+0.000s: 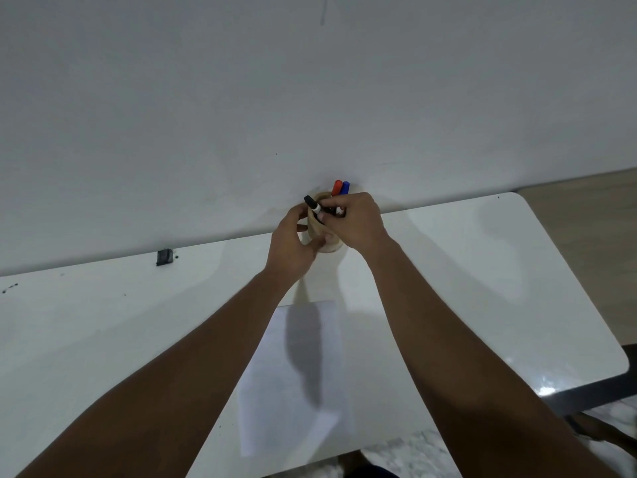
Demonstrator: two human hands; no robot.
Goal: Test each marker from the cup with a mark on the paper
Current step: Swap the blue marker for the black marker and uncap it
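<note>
Head camera looked down at a tan cup (319, 232) standing at the far edge of a white table (482, 270), against a pale wall (310, 98). A red-capped marker (336, 188) and a blue-capped marker (345, 188) stood upright in it, at about one o'clock from the cup's centre. A black-capped marker (312, 204) leaned out toward eleven o'clock. The right hand (358, 222) came in from four o'clock with fingers closed around the black-capped marker's barrel. The left hand (293, 246) came in from seven o'clock and wrapped the cup's side, gripping it steady. A blank sheet of paper (296, 374) lay at six o'clock from the cup, well apart from it, nearer the person. A small dark object (164, 257) sat at nine o'clock. Lifting the marker straight up while the cup was braced would likely keep the other two from tipping.
</note>
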